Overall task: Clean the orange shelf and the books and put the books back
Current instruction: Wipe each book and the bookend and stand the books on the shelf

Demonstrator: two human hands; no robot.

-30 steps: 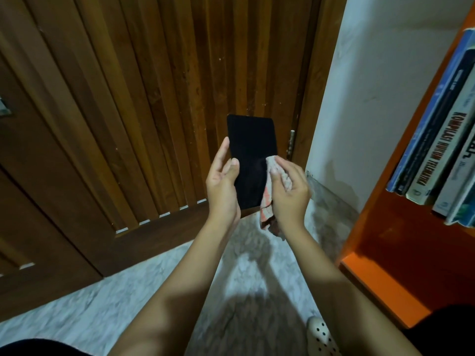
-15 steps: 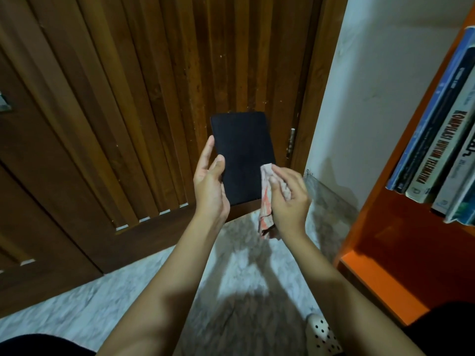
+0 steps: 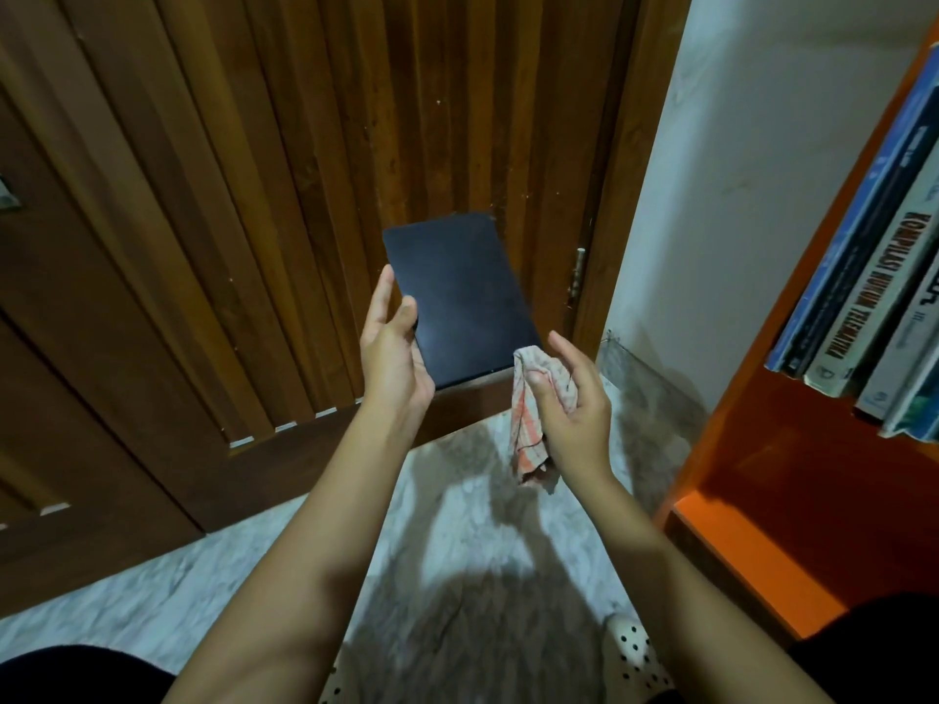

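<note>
2 hands are wiping a black book left of the orange shelf, left hand gripping its edge, right hand pinching a cloth at its lower corner, reshelving likely coming next.

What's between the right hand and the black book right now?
A checked cloth, gripped by the right hand, sits at the lower right corner of the black book, as the head view shows.

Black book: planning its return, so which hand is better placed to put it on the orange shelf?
Probably left: the left hand grips the black book. The right hand, nearer the orange shelf, is pinching the cloth.
</note>
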